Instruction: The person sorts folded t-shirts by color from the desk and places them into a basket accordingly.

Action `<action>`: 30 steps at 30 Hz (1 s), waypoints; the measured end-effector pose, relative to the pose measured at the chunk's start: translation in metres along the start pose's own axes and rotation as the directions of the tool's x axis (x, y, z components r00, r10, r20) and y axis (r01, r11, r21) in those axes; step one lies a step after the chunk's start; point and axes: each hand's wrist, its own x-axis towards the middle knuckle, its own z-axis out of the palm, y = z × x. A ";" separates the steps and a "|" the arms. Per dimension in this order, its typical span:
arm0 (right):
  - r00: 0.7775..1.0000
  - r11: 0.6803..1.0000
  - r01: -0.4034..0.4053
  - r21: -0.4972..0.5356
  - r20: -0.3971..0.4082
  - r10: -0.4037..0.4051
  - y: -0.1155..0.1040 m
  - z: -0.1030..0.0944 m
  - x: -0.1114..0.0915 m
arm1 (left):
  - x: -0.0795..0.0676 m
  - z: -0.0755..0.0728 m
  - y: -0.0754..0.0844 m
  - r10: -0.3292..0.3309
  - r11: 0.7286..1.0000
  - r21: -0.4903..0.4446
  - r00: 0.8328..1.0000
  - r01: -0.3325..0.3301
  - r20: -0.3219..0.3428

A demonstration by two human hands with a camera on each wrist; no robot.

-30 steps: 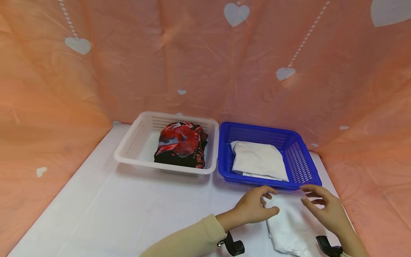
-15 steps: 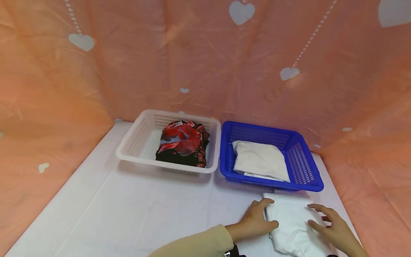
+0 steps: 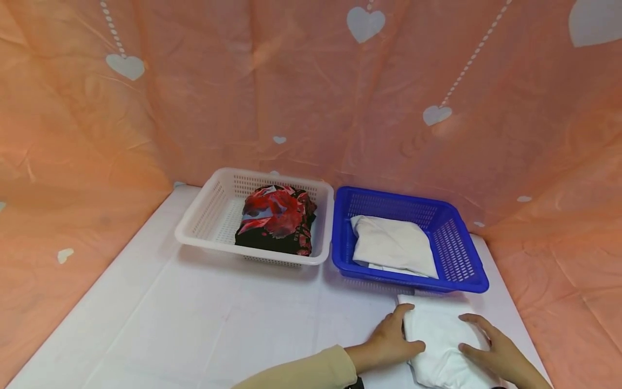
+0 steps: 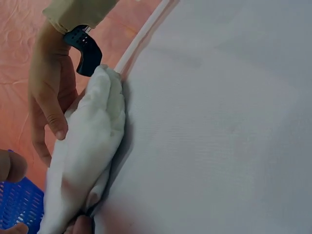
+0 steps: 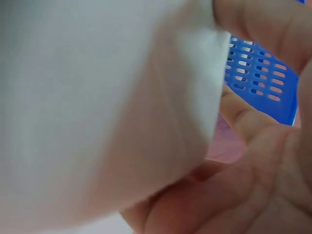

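Note:
A thick folded white cloth [image 3: 439,335] lies at the table's near right, in front of the blue basket. My left hand [image 3: 391,343] grips its left side, thumb on top; in the left wrist view some left fingertips [image 4: 82,225] reach under the edge. My right hand [image 3: 502,351] holds the opposite side. The right wrist view shows the right fingers [image 5: 195,209] curled beneath the cloth [image 5: 112,107], which hides part of them. Another folded white cloth [image 3: 393,243] lies inside the blue basket [image 3: 466,286].
Left of the blue basket stands a white basket [image 3: 199,243] holding a folded black garment with a red floral print [image 3: 274,219]. Both baskets sit at the back of the white-covered table [image 3: 194,324]. An orange curtain [image 3: 301,92] with white hearts hangs behind and at the sides.
Both hands have come down from above the folded white cloth to its two sides and now grip it. The baskets stay in place; the head view shifted slightly.

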 end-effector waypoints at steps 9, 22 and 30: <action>0.999 0.996 -0.018 0.086 0.038 0.015 -0.005 0.004 0.008 | 0.004 0.011 -0.003 -0.019 0.998 -0.056 1.000 0.019 0.012; 0.994 0.984 -0.064 0.163 0.101 0.048 -0.016 0.002 0.016 | 0.008 0.006 -0.007 0.011 0.991 -0.132 0.994 0.003 0.104; 0.994 0.939 0.002 0.343 0.102 -0.039 -0.018 0.000 0.012 | 0.007 -0.003 -0.010 0.143 0.981 -0.143 0.987 -0.131 0.073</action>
